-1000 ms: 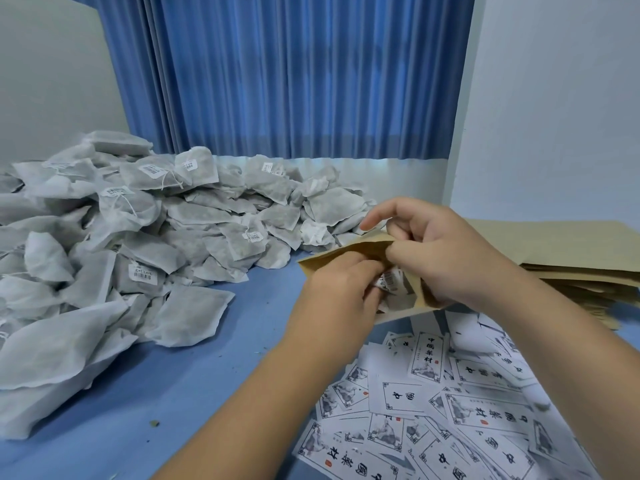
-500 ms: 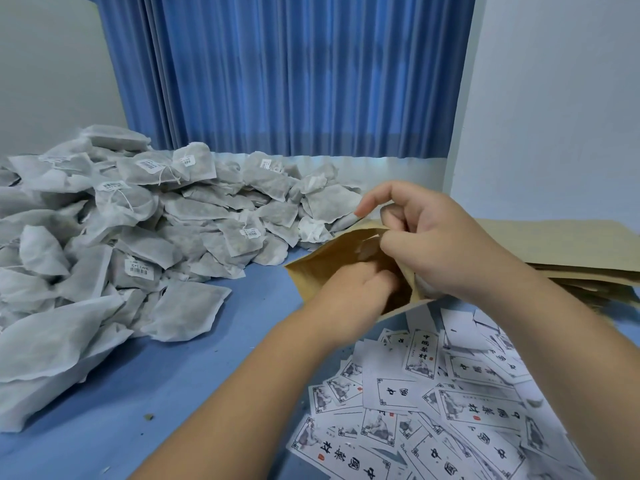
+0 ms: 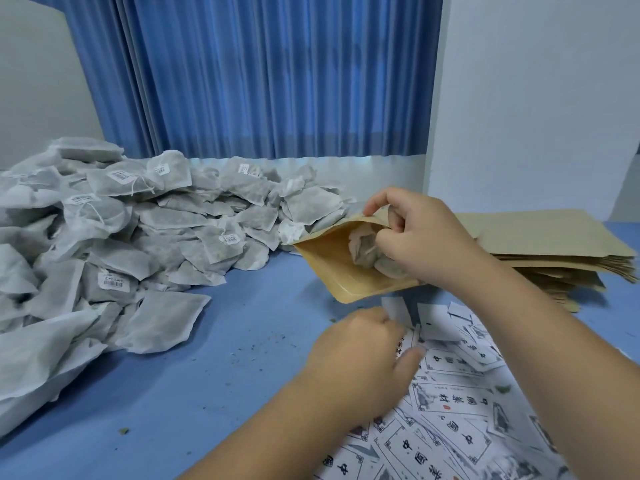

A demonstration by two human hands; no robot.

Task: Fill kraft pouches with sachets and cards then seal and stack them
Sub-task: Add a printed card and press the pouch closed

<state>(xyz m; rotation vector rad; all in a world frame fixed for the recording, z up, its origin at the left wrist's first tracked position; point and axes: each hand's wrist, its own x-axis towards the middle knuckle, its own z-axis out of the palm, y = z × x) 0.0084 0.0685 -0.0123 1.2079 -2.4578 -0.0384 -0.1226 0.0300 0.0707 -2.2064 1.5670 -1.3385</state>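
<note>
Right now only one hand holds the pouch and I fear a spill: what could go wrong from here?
1. The right hand alone pinches the tilted kraft pouch at its open mouth; the sachets bunched near that mouth could slide out.
2. The left hand reaches into overlapping cards, so it may lift two at once.

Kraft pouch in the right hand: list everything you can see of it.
The kraft pouch is flat tan paper, its mouth spread open so the inside shows, and it is tilted over the blue table. Crumpled grey-white sachets sit inside. The right hand pinches its upper mouth edge and curls into the opening. The left hand is below it, clear of it.
</note>
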